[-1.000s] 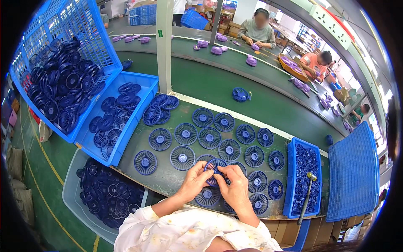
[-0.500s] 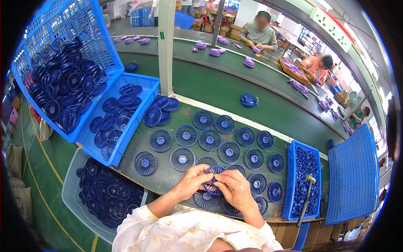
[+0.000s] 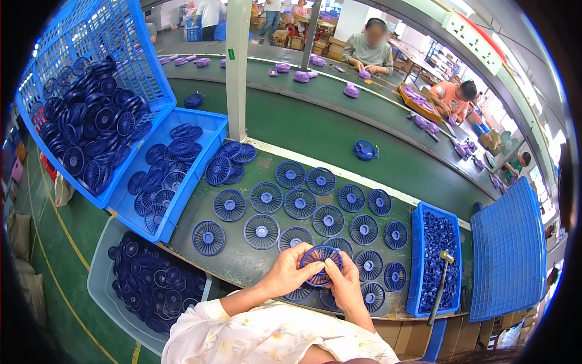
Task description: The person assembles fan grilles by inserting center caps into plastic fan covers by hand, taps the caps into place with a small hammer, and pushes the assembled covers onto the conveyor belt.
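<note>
Above the near edge of the table, a round dark-blue fan grille (image 3: 319, 255) with thin spokes is held between both hands. My left hand (image 3: 285, 270) grips its left rim, the thumb lying across the front. From the right, my right hand (image 3: 345, 285) holds the same grille, its thumb pressed near the centre. Several like grilles lie spread on the dark green tabletop around the hands, among them a grille (image 3: 262, 231) just beyond my left hand and a grille (image 3: 368, 265) to the right of my right hand. Some grilles underneath are partly hidden by the hands.
Blue crates (image 3: 139, 227) and a grey tub (image 3: 100, 285) of grilles stand left. At right are a blue bin (image 3: 414, 273) of small blue parts, a hammer (image 3: 441, 285) across it, and a blue basket (image 3: 509, 255). A post (image 3: 237, 79) rises beside the conveyor (image 3: 291, 124); co-workers sit beyond.
The held grille has turned to show more of its face, and my right fingers have shifted round its rim. Purple parts on the far belt moved left; the blue piece on the near belt moved right.
</note>
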The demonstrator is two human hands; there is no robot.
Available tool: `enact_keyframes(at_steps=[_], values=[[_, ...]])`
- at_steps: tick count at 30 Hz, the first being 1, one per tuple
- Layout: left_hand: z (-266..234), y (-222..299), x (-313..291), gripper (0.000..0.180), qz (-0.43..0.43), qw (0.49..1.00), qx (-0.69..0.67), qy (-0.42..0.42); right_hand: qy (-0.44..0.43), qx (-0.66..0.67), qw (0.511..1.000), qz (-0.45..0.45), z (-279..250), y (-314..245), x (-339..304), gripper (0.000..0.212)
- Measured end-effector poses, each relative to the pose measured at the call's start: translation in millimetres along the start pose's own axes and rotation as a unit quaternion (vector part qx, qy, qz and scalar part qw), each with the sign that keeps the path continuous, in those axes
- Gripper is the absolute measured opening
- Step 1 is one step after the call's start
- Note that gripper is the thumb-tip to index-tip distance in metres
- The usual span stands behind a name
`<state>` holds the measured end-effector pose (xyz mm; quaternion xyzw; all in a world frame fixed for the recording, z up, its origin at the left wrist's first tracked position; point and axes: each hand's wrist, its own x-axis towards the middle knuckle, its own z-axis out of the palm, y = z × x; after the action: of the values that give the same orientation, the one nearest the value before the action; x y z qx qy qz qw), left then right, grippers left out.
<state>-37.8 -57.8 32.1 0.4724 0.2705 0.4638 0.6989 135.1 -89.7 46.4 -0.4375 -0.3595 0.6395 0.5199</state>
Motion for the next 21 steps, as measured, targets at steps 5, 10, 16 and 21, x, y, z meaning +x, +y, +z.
enact_keyframes(at_steps=[5, 10, 16, 21], values=[[4.1, -1.6, -1.3, 0.015, 0.000, 0.996, 0.094, 0.003, 0.046, -0.052, 0.998, -0.011, 5.7, -4.1, -6.7, 0.011], [8.7, 1.5, -9.6, 0.024, -0.016, 0.999, 0.033, 0.040, 0.007, -0.219, 0.971, -0.095, -15.6, -1.1, -12.4, 0.039], [-17.9, 12.4, -12.8, 0.016, 0.052, 0.993, 0.042, 0.094, 0.440, -0.576, 0.607, -0.326, -103.6, -84.0, -74.9, 0.027], [-16.0, 10.5, -11.8, 0.017, 0.053, 0.993, 0.044, 0.097, 0.571, -0.642, 0.512, -0.005, -196.6, -81.9, -142.1, 0.036]])
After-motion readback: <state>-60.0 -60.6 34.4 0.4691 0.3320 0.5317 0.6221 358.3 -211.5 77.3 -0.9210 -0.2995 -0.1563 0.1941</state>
